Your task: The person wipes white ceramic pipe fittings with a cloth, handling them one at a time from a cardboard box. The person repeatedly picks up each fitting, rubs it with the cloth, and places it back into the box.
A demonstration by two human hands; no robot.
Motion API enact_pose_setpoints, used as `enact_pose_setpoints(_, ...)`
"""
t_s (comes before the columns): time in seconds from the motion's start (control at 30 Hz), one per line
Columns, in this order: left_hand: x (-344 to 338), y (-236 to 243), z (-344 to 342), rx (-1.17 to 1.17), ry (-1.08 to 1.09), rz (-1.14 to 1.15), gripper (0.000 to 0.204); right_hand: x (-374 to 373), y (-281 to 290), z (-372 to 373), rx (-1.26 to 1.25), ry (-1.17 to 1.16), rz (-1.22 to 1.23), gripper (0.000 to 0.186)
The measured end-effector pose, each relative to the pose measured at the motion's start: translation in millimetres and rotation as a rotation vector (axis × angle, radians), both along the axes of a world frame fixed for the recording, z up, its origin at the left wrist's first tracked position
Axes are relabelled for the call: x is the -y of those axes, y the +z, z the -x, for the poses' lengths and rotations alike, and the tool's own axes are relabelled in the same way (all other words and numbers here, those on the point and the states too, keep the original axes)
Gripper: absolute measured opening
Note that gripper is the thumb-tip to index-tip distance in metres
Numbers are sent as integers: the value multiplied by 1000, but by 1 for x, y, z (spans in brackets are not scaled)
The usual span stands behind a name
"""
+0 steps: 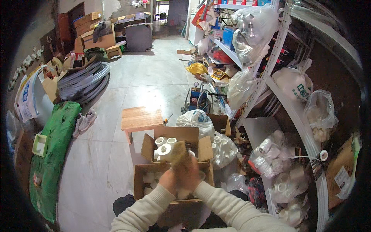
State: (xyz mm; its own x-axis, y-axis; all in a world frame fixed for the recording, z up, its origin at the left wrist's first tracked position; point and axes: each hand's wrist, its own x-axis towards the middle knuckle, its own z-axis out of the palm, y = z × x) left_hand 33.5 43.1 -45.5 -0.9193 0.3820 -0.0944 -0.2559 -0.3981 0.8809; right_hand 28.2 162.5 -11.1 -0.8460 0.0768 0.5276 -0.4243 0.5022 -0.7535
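Observation:
Both my hands are together above the near open cardboard box (pixel 141 181), smeared by motion. Between them rises a brownish-olive thing (pixel 179 154), too blurred to name. My left hand (pixel 169 181) is closed at its lower left side. My right hand (pixel 192 176) closes on it from the right. White pieces (pixel 150 178) lie inside the near box below my hands. Just beyond, a second open cardboard box (pixel 206 148) holds several white plastic pipe fittings (pixel 164 149), partly hidden by the blurred thing.
A low wooden stool (pixel 142 117) stands beyond the boxes. Filled white bags (pixel 224 150) crowd their right side, beside metal shelving (pixel 266 79) with more bags. Along the left lie a long green-wrapped bundle (pixel 54 154), shoes (pixel 85 121) and a coil of grey hose (pixel 83 83).

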Motion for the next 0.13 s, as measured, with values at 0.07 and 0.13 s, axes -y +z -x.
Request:
enact_pose_setpoints(0.07,-6,-24,-2,-1,37,33,21,-11,-24,14,260,69,413,21)
enact_pose_setpoints(0.13,-3,-43,-3,-22,99,135,21,-9,-28,17,402,99,685,22)
